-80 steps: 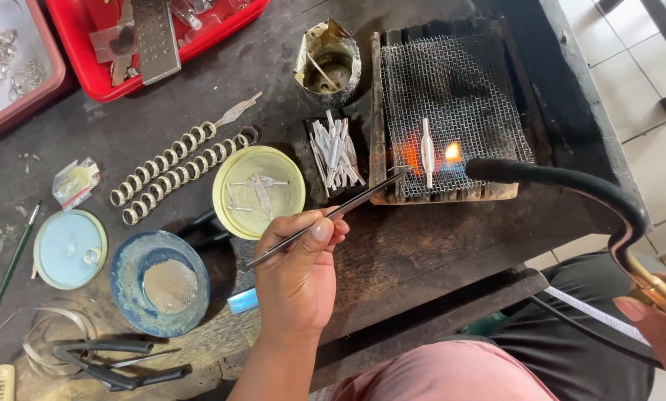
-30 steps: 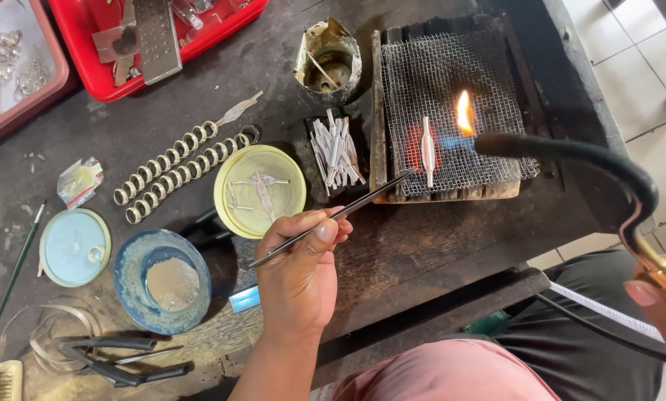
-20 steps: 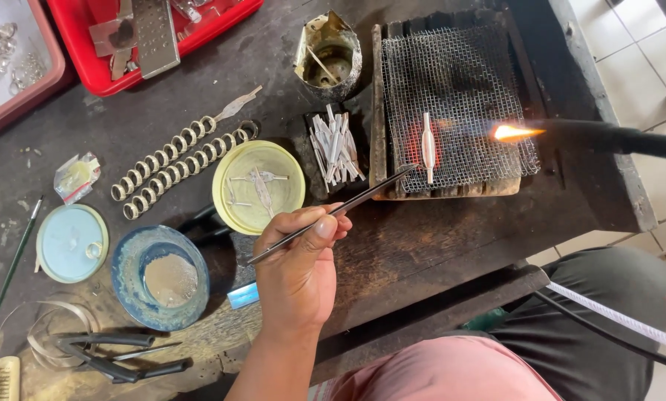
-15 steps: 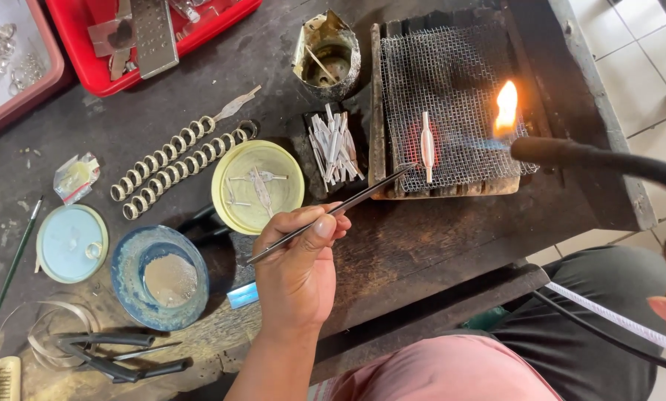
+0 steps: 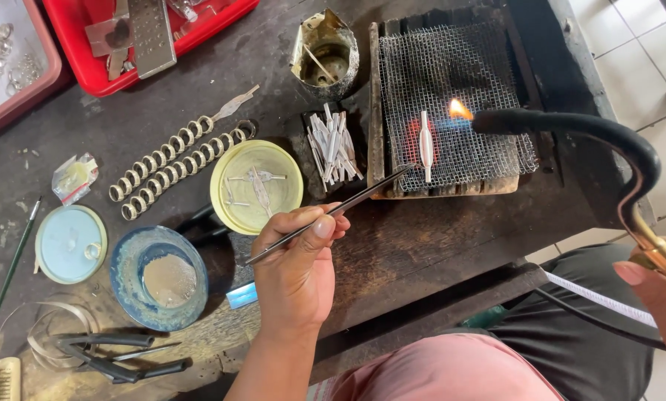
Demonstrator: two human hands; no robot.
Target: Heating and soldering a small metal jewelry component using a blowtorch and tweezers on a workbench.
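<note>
My left hand (image 5: 297, 267) grips long thin tweezers (image 5: 333, 213) whose tip reaches the near edge of a wire mesh pad (image 5: 451, 96). On the mesh lies a slim silver piece (image 5: 425, 145), with the mesh beside it glowing red. My right hand (image 5: 663, 289), at the right edge, holds the brass handle of a curved black torch (image 5: 570, 130). Its nozzle points left at the silver piece, and a small orange flame (image 5: 459, 110) burns at the tip.
On the dark bench are a yellow lid with silver bits (image 5: 256, 186), a pile of short silver strips (image 5: 333, 145), two chains of silver rings (image 5: 177, 167), a tin cup (image 5: 325, 52), a blue dish (image 5: 158, 276), a light blue lid (image 5: 71, 243), pliers (image 5: 110, 356) and red trays (image 5: 125, 37).
The torch swung out to the right and came back; its flame now sits lower and closer to the silver piece. My left hand and the tweezers have barely moved.
</note>
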